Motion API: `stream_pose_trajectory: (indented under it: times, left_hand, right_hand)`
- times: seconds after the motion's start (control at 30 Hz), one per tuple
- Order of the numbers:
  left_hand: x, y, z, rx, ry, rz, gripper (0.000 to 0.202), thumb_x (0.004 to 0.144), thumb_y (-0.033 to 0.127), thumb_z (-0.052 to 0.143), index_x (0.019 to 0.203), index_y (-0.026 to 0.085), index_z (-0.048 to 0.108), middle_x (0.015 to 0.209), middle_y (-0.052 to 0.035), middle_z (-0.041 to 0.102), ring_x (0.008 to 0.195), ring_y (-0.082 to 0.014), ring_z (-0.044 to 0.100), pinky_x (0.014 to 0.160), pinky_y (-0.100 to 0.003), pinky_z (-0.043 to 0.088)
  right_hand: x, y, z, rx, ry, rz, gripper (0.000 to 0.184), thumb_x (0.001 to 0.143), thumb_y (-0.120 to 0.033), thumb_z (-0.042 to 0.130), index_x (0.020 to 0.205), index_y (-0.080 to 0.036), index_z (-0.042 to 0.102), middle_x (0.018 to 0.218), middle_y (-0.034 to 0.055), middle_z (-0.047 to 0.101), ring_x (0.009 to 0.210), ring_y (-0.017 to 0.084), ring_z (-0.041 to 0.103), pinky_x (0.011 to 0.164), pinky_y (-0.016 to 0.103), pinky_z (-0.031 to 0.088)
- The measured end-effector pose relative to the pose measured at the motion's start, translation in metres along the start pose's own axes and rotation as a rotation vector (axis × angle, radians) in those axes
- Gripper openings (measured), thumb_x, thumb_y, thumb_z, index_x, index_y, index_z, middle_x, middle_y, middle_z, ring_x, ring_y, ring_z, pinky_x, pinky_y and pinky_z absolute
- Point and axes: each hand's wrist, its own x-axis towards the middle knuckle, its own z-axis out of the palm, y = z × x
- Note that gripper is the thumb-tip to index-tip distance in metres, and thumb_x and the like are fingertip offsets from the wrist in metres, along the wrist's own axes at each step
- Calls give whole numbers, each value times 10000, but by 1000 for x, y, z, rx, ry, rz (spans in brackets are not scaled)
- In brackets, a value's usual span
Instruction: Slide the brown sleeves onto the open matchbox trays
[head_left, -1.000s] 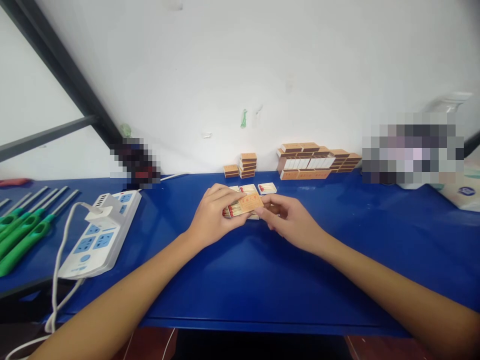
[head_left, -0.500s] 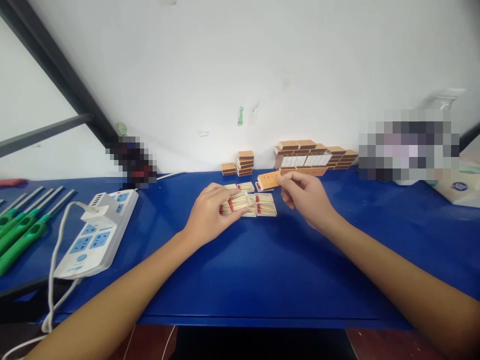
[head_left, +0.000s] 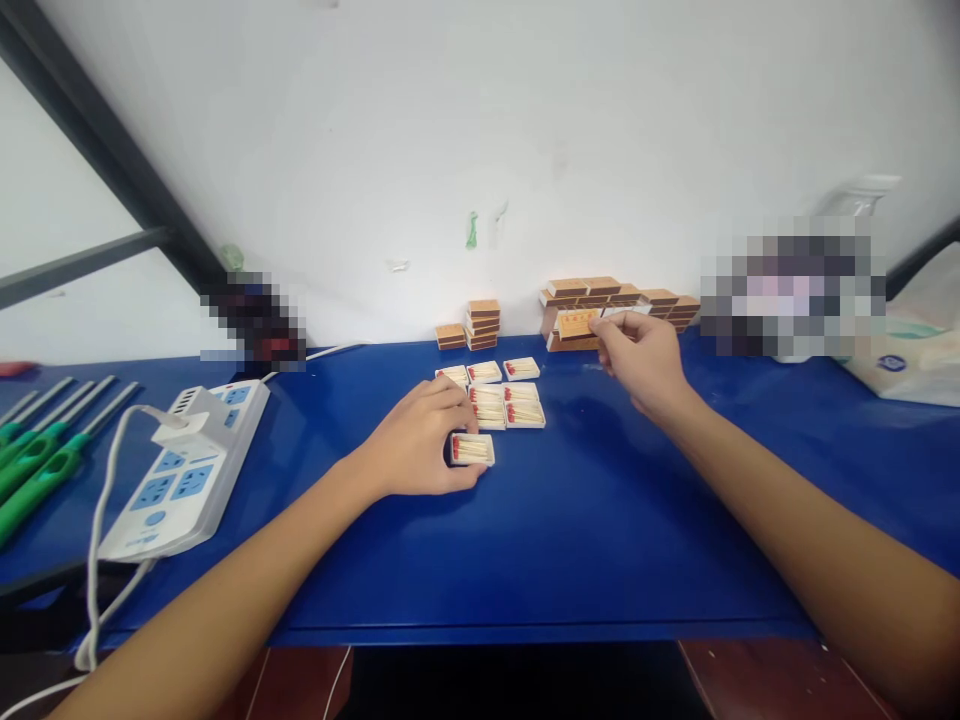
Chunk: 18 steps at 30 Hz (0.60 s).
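Observation:
My left hand (head_left: 418,442) rests on the blue table (head_left: 570,530), its fingers closed round an open white tray of red-tipped matches (head_left: 472,449) that lies flat on the surface. Just behind it lie several more open match trays (head_left: 504,394) in a small cluster. My right hand (head_left: 639,359) is stretched toward the back wall and pinches an empty orange matchbox sleeve (head_left: 576,324), held against the pile of orange sleeves (head_left: 626,303) stacked there.
Two small stacks of matchboxes (head_left: 474,325) stand by the wall. A white and blue power strip (head_left: 187,464) with a plugged cable lies at left, beside several green-handled lighters (head_left: 37,462). A white bag (head_left: 904,362) sits at the far right.
My right hand pulled the orange sleeve off the match tray and carried it back to the pile by the wall. My left hand set the open tray down on the table.

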Motion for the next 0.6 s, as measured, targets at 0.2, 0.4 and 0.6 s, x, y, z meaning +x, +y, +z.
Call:
stream_pose_trajectory:
  times: [0.2, 0.4, 0.6]
  left_hand:
    - [0, -5, -8, 147, -14, -4, 275, 720, 410, 770, 883, 215, 665, 933, -66, 678, 931, -284, 592, 827, -452, 477]
    - [-2, -8, -14, 279, -83, 19, 295, 763, 484, 744, 851, 217, 656, 873, -85, 654, 909, -300, 582, 788, -456, 456]
    - [-3, -11, -17, 298, -98, -10, 327, 776, 483, 733, 914, 196, 663, 887, -90, 660, 915, -292, 583, 791, -439, 449]
  right_hand:
    - [17, -12, -16, 14, 151, 14, 226, 894, -292, 717, 704, -211, 626, 516, -15, 520, 442, 128, 437, 459, 316, 339]
    - [78, -29, -76, -117, 481, 26, 239, 946, -236, 654, 737, -209, 540, 654, -17, 520, 500, 76, 454, 527, 334, 362]
    - [108, -7, -100, -337, 361, 279, 262, 841, -211, 801, 660, -136, 626, 617, 44, 572, 546, 111, 491, 590, 403, 383]
